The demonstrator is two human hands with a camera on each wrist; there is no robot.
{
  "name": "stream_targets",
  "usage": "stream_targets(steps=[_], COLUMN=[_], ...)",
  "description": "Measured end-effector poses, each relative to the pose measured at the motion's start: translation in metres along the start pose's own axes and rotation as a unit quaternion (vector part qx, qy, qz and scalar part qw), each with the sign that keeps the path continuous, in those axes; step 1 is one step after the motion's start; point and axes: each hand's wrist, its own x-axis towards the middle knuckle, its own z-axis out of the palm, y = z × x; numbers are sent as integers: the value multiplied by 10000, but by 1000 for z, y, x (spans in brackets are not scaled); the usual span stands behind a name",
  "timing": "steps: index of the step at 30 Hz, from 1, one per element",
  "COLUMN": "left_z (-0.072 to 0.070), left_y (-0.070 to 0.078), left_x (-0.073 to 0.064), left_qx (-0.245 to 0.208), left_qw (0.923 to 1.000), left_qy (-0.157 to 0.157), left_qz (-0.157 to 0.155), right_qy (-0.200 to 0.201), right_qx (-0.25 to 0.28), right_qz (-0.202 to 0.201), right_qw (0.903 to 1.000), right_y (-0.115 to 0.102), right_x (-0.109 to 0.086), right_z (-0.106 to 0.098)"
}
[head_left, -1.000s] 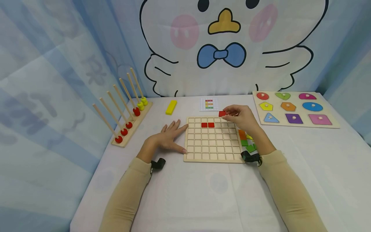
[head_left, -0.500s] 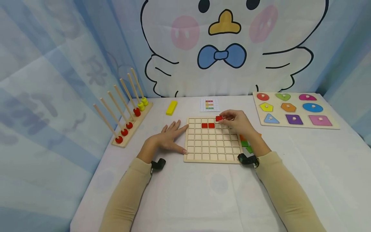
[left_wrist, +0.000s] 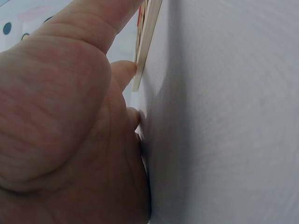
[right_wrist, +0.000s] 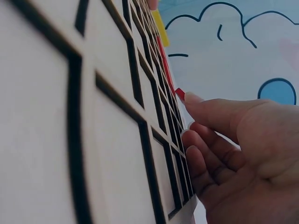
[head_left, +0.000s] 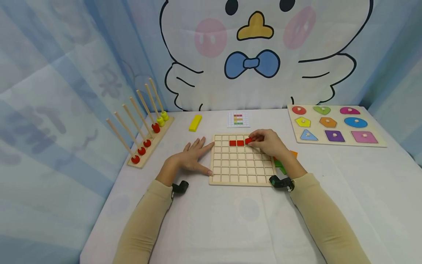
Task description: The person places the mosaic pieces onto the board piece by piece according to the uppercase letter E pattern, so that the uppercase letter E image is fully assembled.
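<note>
Head view, red tile: tilted over the grid of the board, just right of two seated red tiles; edge contact with the board cannot be told.
Tile handling: judged light, stiff and smooth, not fragile; likely to slip if pinched at a corner. Best hold: opposite edges, between thumb and fingertip.
Right hand: pinches the tile at its right side; the tile lies at the fingertips.
Left hand: fingers spread, nothing grasped; thumb and index finger touch the board's left edge. The tile is well apart from it.
Green tiles: beside the board's right edge, partly hidden by the right arm.
Pattern card: beyond the board.
</note>
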Motion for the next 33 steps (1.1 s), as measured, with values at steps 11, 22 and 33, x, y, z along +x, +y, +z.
stream_targets(steps=[11,22,33], left_z=[0,1,0], left_y=[0,-1,0], left_x=[1,1,0], left_qx=[25,2,-37], left_qw=[10000,10000,10000], left_qy=[17,28,5], left_qz=[-14,8,-12], right_qy=[-22,-51,-41], right_qx=[-234,-368,-453], right_qz=[-42,-15,62], right_qw=[9997,9993,9989], right_y=[0,-2,-5], right_x=[-1,-1,-2], right_z=[1,3,5])
